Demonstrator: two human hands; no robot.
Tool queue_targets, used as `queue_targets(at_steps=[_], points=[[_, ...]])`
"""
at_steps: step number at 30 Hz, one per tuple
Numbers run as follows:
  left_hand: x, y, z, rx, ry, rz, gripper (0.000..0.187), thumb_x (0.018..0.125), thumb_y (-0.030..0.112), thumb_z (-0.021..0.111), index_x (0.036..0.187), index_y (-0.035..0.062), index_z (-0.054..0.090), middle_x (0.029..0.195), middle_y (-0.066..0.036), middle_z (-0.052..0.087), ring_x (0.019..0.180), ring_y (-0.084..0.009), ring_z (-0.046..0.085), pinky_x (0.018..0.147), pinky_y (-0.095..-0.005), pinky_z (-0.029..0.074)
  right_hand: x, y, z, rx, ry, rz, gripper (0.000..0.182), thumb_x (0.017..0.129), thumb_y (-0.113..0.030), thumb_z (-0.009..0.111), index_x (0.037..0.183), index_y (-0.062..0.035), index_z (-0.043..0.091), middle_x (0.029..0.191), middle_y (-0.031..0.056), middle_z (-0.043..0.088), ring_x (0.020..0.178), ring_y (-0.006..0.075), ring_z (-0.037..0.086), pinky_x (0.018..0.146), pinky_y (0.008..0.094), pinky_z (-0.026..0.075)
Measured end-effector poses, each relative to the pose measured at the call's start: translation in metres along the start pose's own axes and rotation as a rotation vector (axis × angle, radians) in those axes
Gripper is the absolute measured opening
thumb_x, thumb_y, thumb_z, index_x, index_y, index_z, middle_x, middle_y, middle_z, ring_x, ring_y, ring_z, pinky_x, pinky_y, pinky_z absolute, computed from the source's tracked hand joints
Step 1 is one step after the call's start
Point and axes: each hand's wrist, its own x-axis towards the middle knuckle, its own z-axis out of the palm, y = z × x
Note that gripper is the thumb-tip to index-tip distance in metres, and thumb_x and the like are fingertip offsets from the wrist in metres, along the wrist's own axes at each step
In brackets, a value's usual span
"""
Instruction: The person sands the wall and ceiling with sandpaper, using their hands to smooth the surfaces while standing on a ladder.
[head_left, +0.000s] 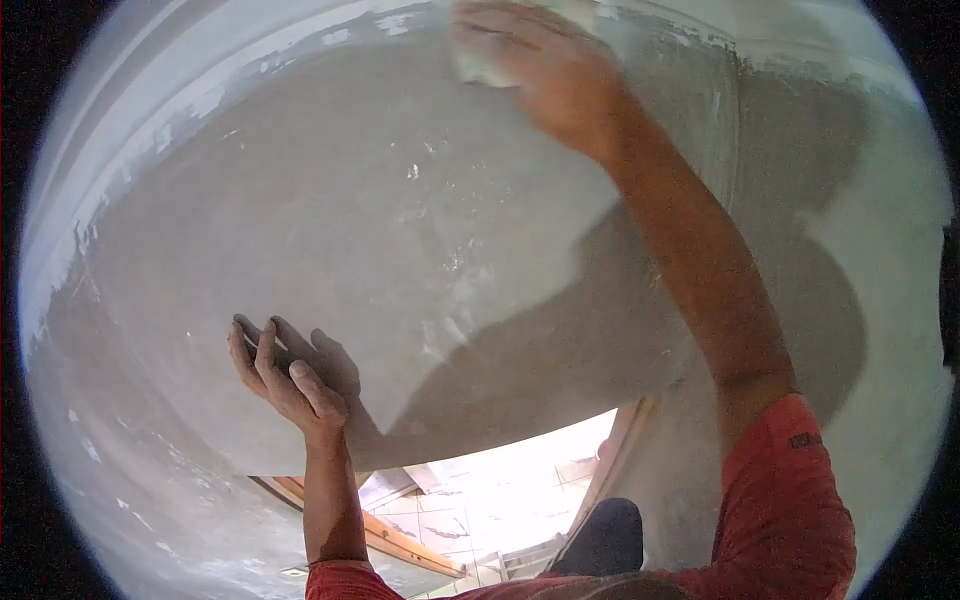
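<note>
We see a pale pad (482,71) beneath the right hand (570,90), its fingers gripping. The left hand (292,387) — loosely open — is farther, well below.

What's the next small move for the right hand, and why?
I'd probably slide the right hand and its pale pad a little left along the grey wall's upper border. Rough white patches show there, beside the pad. The left hand is lower down, well out of that path.
</note>
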Motion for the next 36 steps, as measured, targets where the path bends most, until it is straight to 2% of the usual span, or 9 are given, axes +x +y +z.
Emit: queue_targets(at_steps=[1,3,15,19,21,24,30,32,36], points=[[0.001,0.000,0.000,0.007,-0.016,0.013,0.053,0.102,0.039,0.033,0.131,-0.0021,0.051,0.151,-0.025,0.026,0.142,-0.0410,0.026,0.112,-0.0549,0.029,-0.012,0.007,-0.006,-0.010,-0.008,-0.006,0.037,0.094,-0.021,0.058,0.123,0.0015,0.061,0.134,0.0202,0.057,0.129,0.0327,0.051,0.113,0.0438,0.036],[0.001,0.003,0.002,-0.017,-0.016,0.031,0.053,0.102,0.038,0.033,0.131,-0.0026,0.051,0.150,-0.025,0.025,0.142,-0.0412,0.027,0.112,-0.0551,0.029,-0.036,0.021,-0.018,-0.116,-0.095,0.125,0.055,0.080,0.005,0.061,0.132,-0.0102,0.057,0.146,0.0067,0.049,0.137,0.0245,0.043,0.117,0.0383,0.034],[-0.001,0.003,0.001,0.145,0.022,0.032,0.059,0.102,0.046,0.032,0.136,0.0007,0.047,0.149,-0.025,0.037,0.140,-0.0422,0.030,0.111,-0.0576,0.025,-0.090,0.056,-0.069,-0.135,-0.064,0.382,0.055,0.080,0.007,0.062,0.131,-0.0123,0.058,0.144,0.0088,0.050,0.138,0.0282,0.042,0.115,0.0411,0.036],[-0.004,-0.003,0.001,0.075,0.042,0.045,0.060,0.102,0.045,0.032,0.144,0.0015,0.035,0.151,-0.028,0.030,0.141,-0.0451,0.026,0.110,-0.0608,0.024,-0.079,0.036,-0.071,-0.112,-0.210,0.164,0.047,0.085,0.001,0.061,0.131,-0.0100,0.057,0.142,0.0105,0.052,0.134,0.0306,0.047,0.112,0.0427,0.038],[-0.002,-0.003,-0.001,0.109,0.019,0.076,0.061,0.102,0.045,0.033,0.144,0.0014,0.034,0.151,-0.029,0.029,0.141,-0.0455,0.026,0.111,-0.0608,0.024,-0.067,0.042,-0.073,-0.515,0.115,0.414,0.038,0.091,-0.007,0.058,0.129,-0.0072,0.057,0.140,0.0138,0.053,0.130,0.0329,0.050,0.110,0.0437,0.040],[-0.002,0.001,-0.002,0.123,0.008,0.081,0.061,0.102,0.046,0.034,0.145,0.0013,0.034,0.151,-0.030,0.027,0.141,-0.0459,0.026,0.111,-0.0608,0.025,-0.052,0.063,-0.064,-0.558,0.076,0.654,0.042,0.088,-0.010,0.056,0.129,0.0003,0.054,0.134,0.0230,0.054,0.127,0.0394,0.049,0.109,0.0484,0.039],[-0.005,-0.006,-0.003,0.109,-0.002,0.043,0.063,0.102,0.048,0.035,0.143,0.0015,0.038,0.151,-0.030,0.027,0.141,-0.0446,0.027,0.111,-0.0605,0.025,-0.013,0.025,0.006,-0.447,0.173,0.518,0.043,0.087,-0.007,0.055,0.129,0.0015,0.055,0.132,0.0233,0.055,0.127,0.0379,0.050,0.111,0.0492,0.037],[-0.006,-0.005,-0.001,0.093,-0.003,0.034,0.063,0.101,0.049,0.035,0.143,0.0015,0.039,0.151,-0.030,0.028,0.142,-0.0441,0.026,0.111,-0.0606,0.025,0.002,0.012,0.008,-0.292,0.194,0.305,0.040,0.087,-0.006,0.054,0.127,0.0007,0.057,0.133,0.0214,0.054,0.127,0.0356,0.049,0.112,0.0477,0.036],[-0.005,-0.002,-0.003,0.139,-0.001,0.006,0.063,0.101,0.048,0.032,0.143,0.0004,0.039,0.150,-0.029,0.027,0.142,-0.0420,0.024,0.111,-0.0585,0.023,-0.042,0.064,-0.019,-0.283,0.143,0.403,0.038,0.091,-0.010,0.050,0.127,-0.0011,0.058,0.140,0.0169,0.050,0.133,0.0317,0.045,0.115,0.0458,0.032]])
